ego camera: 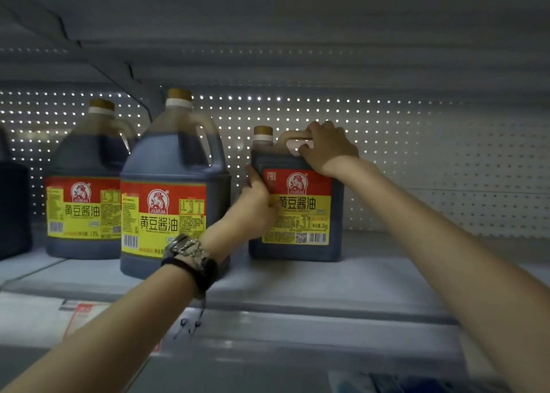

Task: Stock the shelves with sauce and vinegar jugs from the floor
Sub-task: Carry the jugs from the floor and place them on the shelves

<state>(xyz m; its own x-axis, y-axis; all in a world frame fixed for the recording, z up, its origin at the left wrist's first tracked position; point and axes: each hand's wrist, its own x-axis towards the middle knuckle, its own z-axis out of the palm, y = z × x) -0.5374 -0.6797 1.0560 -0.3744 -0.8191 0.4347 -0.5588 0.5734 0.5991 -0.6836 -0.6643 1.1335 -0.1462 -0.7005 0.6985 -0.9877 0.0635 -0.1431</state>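
Your forearms reach over the shelf edge, a wristwatch (190, 252) on the left wrist, to a square soy sauce jug (300, 211) standing upright on the grey metal shelf (372, 276), just right of the front round jug (169, 190) and the rear round jug (83, 190). Your right hand (327, 148) curls its fingers round the moulded top handle. Your left hand (259, 205) braces the front-left corner, fingers pressed together on the label, thumb up the edge. Full of dark liquid, the jug likely handles heavy and rigid, with slick plastic sides, so the handle is the sound hold, a palm steadying the body. A perforated back panel (416, 154) stands behind, and price tags (80, 312) line the rail below.
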